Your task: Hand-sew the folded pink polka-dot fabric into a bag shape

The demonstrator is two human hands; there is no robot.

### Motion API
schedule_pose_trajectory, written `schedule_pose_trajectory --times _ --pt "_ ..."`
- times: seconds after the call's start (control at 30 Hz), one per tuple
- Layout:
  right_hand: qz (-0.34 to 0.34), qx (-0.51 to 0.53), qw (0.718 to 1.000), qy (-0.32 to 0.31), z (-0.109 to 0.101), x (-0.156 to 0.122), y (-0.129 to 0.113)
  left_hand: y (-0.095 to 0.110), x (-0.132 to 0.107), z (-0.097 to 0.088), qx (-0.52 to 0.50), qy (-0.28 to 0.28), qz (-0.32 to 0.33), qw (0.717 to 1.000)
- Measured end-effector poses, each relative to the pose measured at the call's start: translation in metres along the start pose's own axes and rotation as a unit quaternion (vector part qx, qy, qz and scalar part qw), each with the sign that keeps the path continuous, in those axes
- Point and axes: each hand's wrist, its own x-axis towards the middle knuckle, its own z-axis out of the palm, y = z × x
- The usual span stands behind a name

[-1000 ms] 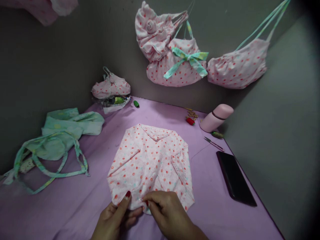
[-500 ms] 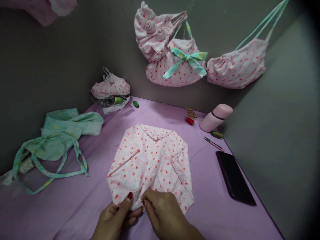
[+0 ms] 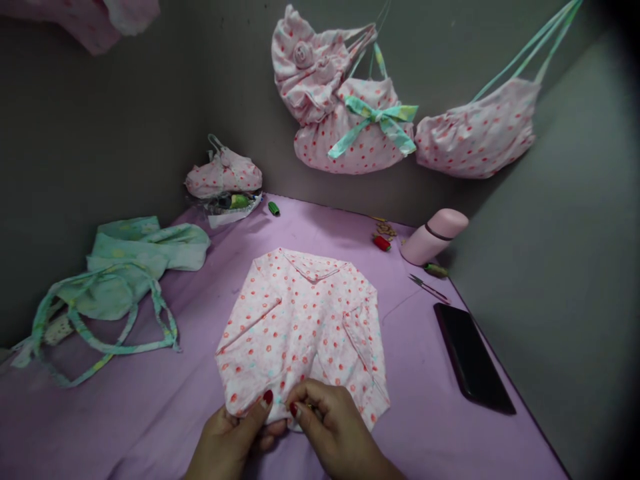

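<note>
Cloth: a pink spotted fabric piece (image 3: 303,327) lies flat in the near middle of the purple table cover (image 3: 150,413), its edges folded inward all round.
How it handles: thin, light and limp, I'd judge; it creases easily and will not slip much on the cover. The folded near hem looks the best place to take it, pinched between thumb and fingertip.
Left hand (image 3: 235,443): comes in from the near edge, palm down, thumb pressed on the near hem, fingers tucked under; it grips the cloth.
Right hand (image 3: 335,433): just beside the left and touching it, knuckles raised, fingertips bunched in a pinch on the same hem. Whether it also holds a needle I cannot tell.
Right of the cloth: a dark phone (image 3: 473,360), small snips (image 3: 427,288), a pink flask (image 3: 433,237) farther off.
Far left: mint fabric with straps (image 3: 115,280).
Wall: finished spotted bags (image 3: 350,113) hang above.
</note>
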Motion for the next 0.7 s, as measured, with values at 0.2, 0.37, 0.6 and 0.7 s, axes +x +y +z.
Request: schedule_pose_trajectory --times 0.2,0.37,0.6,0.7 --pt "-0.002 0.026 1.0 0.009 0.004 0.001 0.003 -0.002 0.001 -0.003 0.009 -0.025 0.012 1.0" --pt "-0.006 -0.056 0.998 0.018 0.009 0.0 0.002 0.003 -0.002 -0.002 0.027 -0.046 0.003 0.999" --pt "0.021 -0.208 0.977 -0.05 0.015 0.005 -0.009 0.004 -0.003 0.0 0.008 -0.097 0.017 0.995" --pt "0.04 -0.309 0.946 -0.09 0.016 0.012 -0.021 0.001 -0.001 -0.002 -0.005 -0.1 0.02 0.995"
